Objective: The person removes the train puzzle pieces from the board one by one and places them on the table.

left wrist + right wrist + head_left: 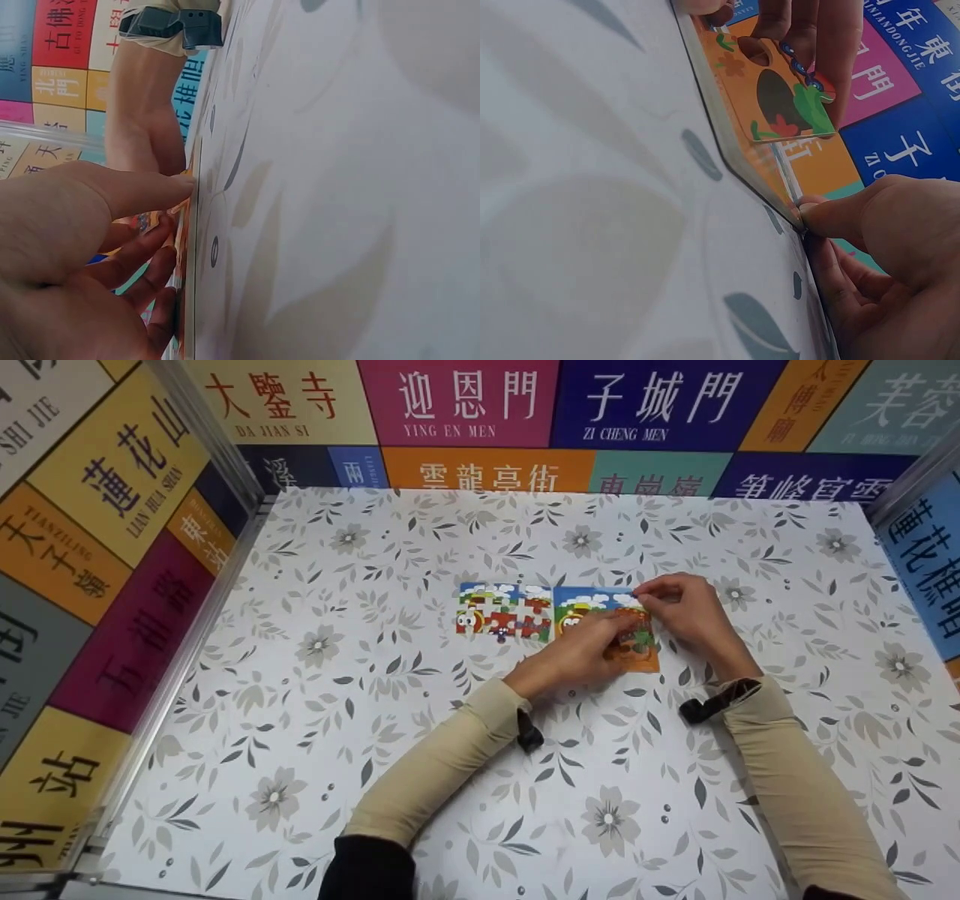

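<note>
Two picture jigsaw puzzles lie side by side on the table. The left puzzle [504,613] shows white gaps between its pieces. My left hand [577,649] lies over the right puzzle board [641,662], covering much of its lower half. Its fingers hold an orange and green puzzle piece [799,112], tilted up from the board in the right wrist view; the left thumb rests at the board's edge in the left wrist view. At the upper right corner, my right hand [686,604] pinches the board's edge between thumb and forefinger.
A white tabletop [420,720] with grey flowers and leaves spreads around the puzzles. Colourful panels [465,405] with Chinese lettering stand along the back and both sides. A black wrist device [705,706] sits at the right cuff.
</note>
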Demonstrator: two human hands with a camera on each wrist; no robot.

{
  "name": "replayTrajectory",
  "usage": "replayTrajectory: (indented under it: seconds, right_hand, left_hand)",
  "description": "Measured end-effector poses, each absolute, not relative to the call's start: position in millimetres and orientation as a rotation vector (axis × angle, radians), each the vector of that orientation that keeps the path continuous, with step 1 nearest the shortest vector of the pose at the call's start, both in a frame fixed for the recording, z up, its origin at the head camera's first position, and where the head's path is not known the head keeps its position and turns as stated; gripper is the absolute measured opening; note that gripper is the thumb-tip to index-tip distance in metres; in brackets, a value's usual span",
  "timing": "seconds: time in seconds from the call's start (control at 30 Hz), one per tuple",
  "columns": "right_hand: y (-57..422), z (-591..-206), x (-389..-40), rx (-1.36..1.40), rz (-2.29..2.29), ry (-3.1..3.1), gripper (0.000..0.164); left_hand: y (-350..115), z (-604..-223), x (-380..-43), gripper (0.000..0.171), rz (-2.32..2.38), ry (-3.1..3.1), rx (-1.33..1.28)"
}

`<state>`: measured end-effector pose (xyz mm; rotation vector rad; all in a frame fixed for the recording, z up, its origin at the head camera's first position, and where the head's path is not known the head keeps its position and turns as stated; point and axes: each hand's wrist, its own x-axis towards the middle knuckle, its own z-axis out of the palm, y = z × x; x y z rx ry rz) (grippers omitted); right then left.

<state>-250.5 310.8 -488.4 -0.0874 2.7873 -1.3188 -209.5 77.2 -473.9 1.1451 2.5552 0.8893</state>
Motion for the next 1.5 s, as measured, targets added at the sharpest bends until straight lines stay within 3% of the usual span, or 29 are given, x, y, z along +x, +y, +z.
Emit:
replayTrajectory:
  seconds: [0.23, 0.47, 0.77, 1.1, 1.5]
  right_hand:
    - [311.4, -488.6, -250.0, -0.095, -1.311, 2.811, 0.022]
    - [311.6, -490.8, -251.0, -0.089, -1.315, 2.798, 0.024]
    - [311.2, -490.0, -251.3, -0.078, -1.310, 2.796, 0.023]
    - [311.2, -489.0, -249.9, -0.094, -1.314, 2.800, 0.025]
    - [309.1, -487.2, -249.8, -0.048, -1.300, 2.782, 0.024]
  left_hand:
    - [80.5, -476.8, -210.0, 0.058, 1.009, 2.537, 1.105]
    - [81.4, -476.3, -207.5, 0.073, 1.043, 2.520, 0.917]
    - [81.0, -476.7, -204.5, 0.086, 1.017, 2.569, 0.872]
    - [82.5, -476.9, -202.5, 0.065, 1.012, 2.634, 0.858]
    - [84.0, -474.1, -204.1, 0.052, 1.055, 2.626, 0.777]
